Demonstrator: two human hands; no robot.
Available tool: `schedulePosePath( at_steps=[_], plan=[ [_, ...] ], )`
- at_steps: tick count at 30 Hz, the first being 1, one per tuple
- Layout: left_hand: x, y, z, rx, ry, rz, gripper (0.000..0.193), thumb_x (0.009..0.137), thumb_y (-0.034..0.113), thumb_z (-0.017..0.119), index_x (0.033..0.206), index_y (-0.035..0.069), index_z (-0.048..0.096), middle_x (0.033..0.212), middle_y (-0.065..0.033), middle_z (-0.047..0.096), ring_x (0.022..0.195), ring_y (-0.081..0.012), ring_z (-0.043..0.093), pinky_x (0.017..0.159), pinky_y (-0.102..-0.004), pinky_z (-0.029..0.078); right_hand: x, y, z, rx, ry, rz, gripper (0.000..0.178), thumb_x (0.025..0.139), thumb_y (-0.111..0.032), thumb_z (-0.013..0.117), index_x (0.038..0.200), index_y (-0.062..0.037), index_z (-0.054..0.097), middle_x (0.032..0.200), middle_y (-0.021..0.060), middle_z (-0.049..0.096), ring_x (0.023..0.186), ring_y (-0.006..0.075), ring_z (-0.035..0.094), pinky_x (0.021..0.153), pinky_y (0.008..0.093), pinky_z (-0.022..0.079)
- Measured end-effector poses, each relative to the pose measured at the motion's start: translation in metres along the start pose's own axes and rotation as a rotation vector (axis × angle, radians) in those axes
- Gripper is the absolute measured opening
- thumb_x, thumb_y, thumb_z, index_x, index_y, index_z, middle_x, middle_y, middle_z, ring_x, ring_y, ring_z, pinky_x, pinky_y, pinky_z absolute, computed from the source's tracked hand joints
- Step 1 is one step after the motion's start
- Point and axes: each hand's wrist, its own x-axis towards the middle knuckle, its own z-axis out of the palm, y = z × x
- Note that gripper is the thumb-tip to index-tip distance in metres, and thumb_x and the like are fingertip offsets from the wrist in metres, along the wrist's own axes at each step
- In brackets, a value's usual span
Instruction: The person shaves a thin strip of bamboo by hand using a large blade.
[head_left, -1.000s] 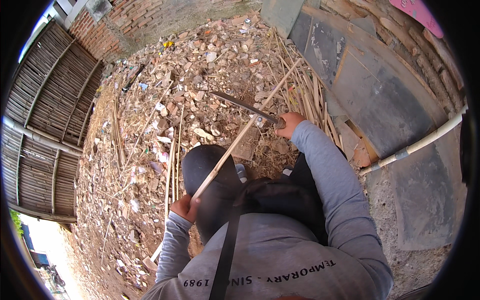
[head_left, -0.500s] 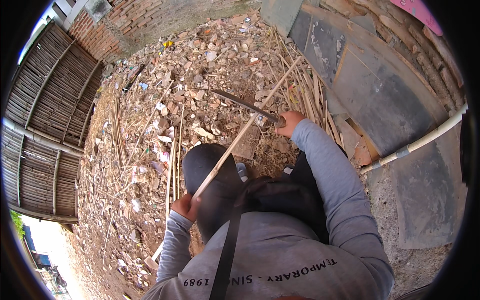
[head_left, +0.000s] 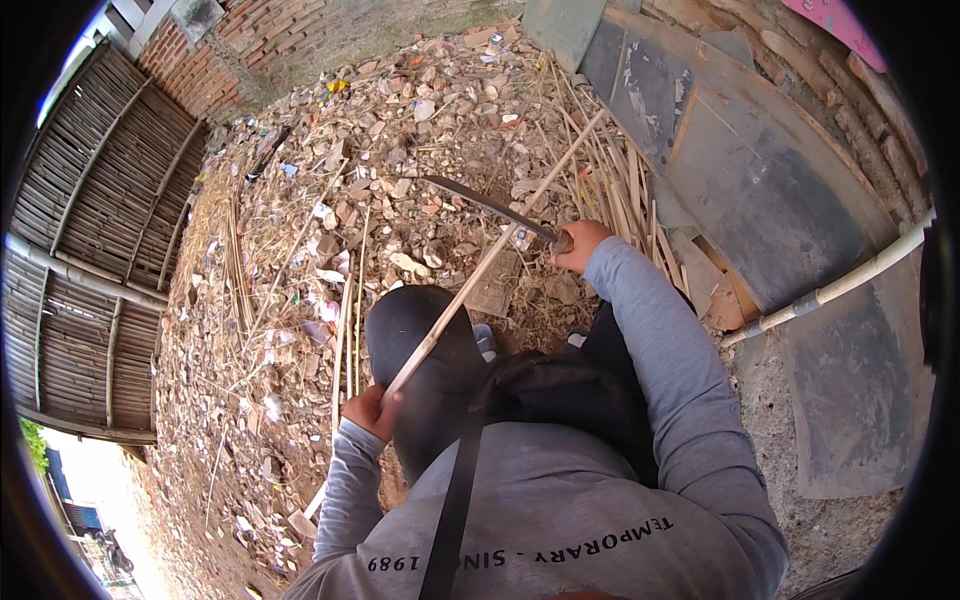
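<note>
My left hand (head_left: pixel 371 413) is closed round the near end of a long pale bamboo strip (head_left: pixel 465 292). The strip slants up and away to the right, passing over my dark-clad left knee. My right hand (head_left: pixel 582 247) grips the handle of a machete (head_left: pixel 490 205), whose dark blade points to the far left. The blade crosses the strip beyond my knee and appears to rest against it. Part of the handle is hidden inside my fist.
Rubble and litter (head_left: pixel 400 120) cover the ground. Bamboo strips lie in a pile (head_left: pixel 625 195) at the right and beside my left knee (head_left: pixel 348 330). Dark boards (head_left: pixel 770 190) and a pole (head_left: pixel 830 287) stand on the right, a bamboo fence (head_left: pixel 95 190) on the left, a brick wall (head_left: pixel 270 40) behind.
Hardly anything differs. The machete and the strip's far end have shifted very slightly; both hands keep their holds.
</note>
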Motion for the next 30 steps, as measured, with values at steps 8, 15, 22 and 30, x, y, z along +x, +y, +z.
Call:
schedulePosePath(
  at_steps=[8,15,22,30],
  plan=[
    [0.0008,-0.0048,0.0019,0.006,-0.003,-0.011,0.042,0.085,0.040,0.062,0.069,0.003,0.054,0.051,-0.0148,0.050,0.048,-0.0303,0.054,0.048,-0.0387,0.042,-0.0003,0.0021,0.0020,-0.013,0.047,-0.024,0.043,0.066,-0.035,0.075,0.095,-0.0036,0.066,0.085,0.0173,0.066,0.083,0.0338,0.063,0.076,0.0418,0.049],
    [0.0009,-0.0009,0.0005,-0.027,-0.006,-0.021,0.042,0.085,0.040,0.062,0.069,0.002,0.054,0.051,-0.0150,0.051,0.048,-0.0292,0.055,0.049,-0.0381,0.042,-0.0012,0.0024,0.0012,0.003,0.045,-0.023,0.043,0.066,-0.033,0.075,0.096,-0.0034,0.066,0.084,0.0175,0.066,0.082,0.0342,0.064,0.075,0.0415,0.049],
    [0.0014,-0.0042,0.0019,-0.036,-0.016,-0.039,0.042,0.084,0.040,0.063,0.067,0.002,0.053,0.051,-0.0141,0.050,0.047,-0.0277,0.053,0.048,-0.0378,0.041,-0.0015,0.0032,0.0003,0.019,0.037,-0.042,0.041,0.066,-0.033,0.075,0.094,-0.0031,0.066,0.082,0.0178,0.065,0.081,0.0342,0.064,0.074,0.0417,0.049],
    [0.0006,-0.0031,0.0019,-0.081,-0.019,-0.039,0.042,0.085,0.040,0.062,0.068,0.002,0.054,0.050,-0.0132,0.049,0.046,-0.0255,0.052,0.047,-0.0370,0.040,-0.0037,-0.0008,-0.0021,0.004,0.056,-0.042,0.040,0.067,-0.033,0.074,0.093,-0.0041,0.066,0.083,0.0179,0.065,0.081,0.0345,0.063,0.075,0.0417,0.049]
  ],
)
